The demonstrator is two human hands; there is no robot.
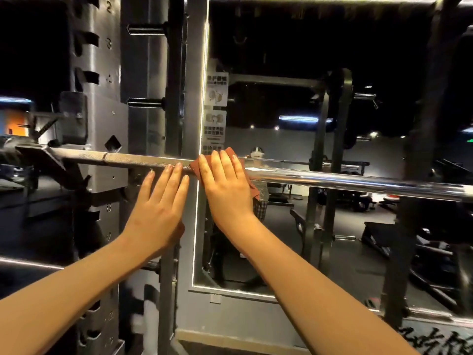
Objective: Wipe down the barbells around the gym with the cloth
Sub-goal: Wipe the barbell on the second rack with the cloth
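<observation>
A steel barbell (332, 180) runs across the view at chest height, its left end resting in a hook of the rack. A reddish-brown cloth (231, 152) is draped over the bar near its middle. My right hand (226, 185) lies flat on the cloth with straight fingers, pressing it onto the bar. My left hand (161, 206) is just to the left, fingers straight, fingertips touching the knurled part of the bar (143, 160).
The numbered grey rack upright (102, 98) stands at the left with pegs sticking out. A large mirror (320, 124) with a lit frame is behind the bar, reflecting benches and another rack. Instruction stickers (216, 103) are on the mirror.
</observation>
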